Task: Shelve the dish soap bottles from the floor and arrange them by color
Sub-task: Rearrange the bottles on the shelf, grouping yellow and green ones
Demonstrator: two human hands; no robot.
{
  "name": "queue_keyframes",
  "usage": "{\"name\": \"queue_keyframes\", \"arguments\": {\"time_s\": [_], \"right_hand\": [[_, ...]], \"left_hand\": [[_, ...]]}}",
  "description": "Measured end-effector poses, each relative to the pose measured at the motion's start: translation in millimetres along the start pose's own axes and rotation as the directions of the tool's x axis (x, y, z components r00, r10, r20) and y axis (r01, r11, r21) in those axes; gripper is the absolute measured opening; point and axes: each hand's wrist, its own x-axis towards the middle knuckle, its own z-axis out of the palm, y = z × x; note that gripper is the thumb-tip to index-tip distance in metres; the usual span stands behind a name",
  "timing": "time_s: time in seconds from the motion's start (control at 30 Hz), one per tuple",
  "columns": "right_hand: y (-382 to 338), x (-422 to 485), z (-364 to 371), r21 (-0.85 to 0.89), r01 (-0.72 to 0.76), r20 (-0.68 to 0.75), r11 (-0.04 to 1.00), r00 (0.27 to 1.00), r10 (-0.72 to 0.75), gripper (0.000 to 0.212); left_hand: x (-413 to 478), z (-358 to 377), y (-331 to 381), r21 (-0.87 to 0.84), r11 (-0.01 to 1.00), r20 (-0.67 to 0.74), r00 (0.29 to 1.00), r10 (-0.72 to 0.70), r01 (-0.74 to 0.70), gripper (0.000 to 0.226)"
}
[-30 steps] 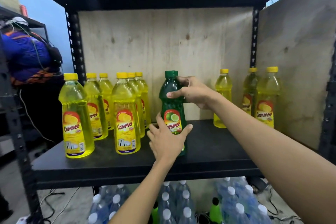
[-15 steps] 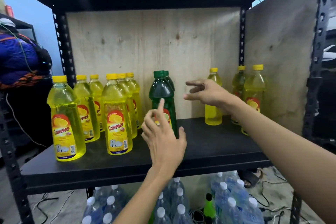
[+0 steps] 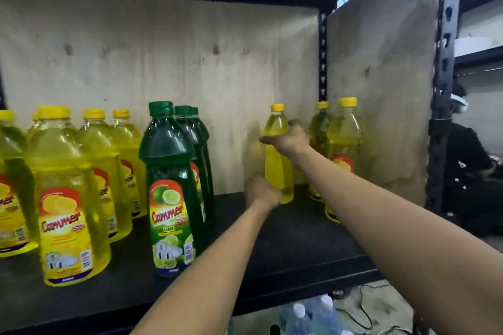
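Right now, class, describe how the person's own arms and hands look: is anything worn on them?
The left forearm and right forearm are bare: no sleeves, watch or bands show. The left hand and right hand wear no gloves; blur hides any rings.

Both hands are now leaving the green bottle [image 3: 171, 171]. The right hand [image 3: 288, 140] is gripping a yellow bottle [image 3: 275, 168] at its shoulder, and the left hand [image 3: 262, 194], blurred, is arriving below that grip at the base.

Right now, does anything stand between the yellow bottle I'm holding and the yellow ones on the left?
Yes: the green bottles stand in a row between that yellow bottle and the left yellow bottles.
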Motion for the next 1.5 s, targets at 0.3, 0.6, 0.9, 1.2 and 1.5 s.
{"name": "queue_keyframes", "arguments": {"time_s": [0.3,0.6,0.9,1.2,1.5], "right_hand": [[10.0,32.9,33.9,-0.208,-0.048,-0.178,0.977,0.984,0.010,0.086],[20.3,49.6,14.5,0.167,-0.052,0.262,0.985,0.965,0.007,0.074],[31.1,52.6,40.6,-0.010,0.115,0.053,0.993,0.992,-0.114,0.080],[52.9,75.2,28.7,0.384,-0.006,0.393,0.923,0.906,-0.157,0.072],[52.7,78.7,42.4,0.422,-0.043,0.443,0.906,0.881,-0.165,0.073]], "left_hand": [[41.0,33.4,-23.7,-0.150,0.989,0.083,0.996,0.022,-0.009,0.063],[52.9,19.7,-35.6,-0.295,0.952,-0.016,0.996,-0.093,0.084,0.080],[66.1,29.2,-38.1,-0.157,0.984,-0.139,0.984,-0.110,0.088,0.100],[82.5,34.6,-44.8,-0.126,0.988,-0.118,0.988,-0.104,0.090,0.091],[88.4,39.7,-45.2,-0.032,0.992,-0.226,0.965,-0.130,0.126,0.091]]}}
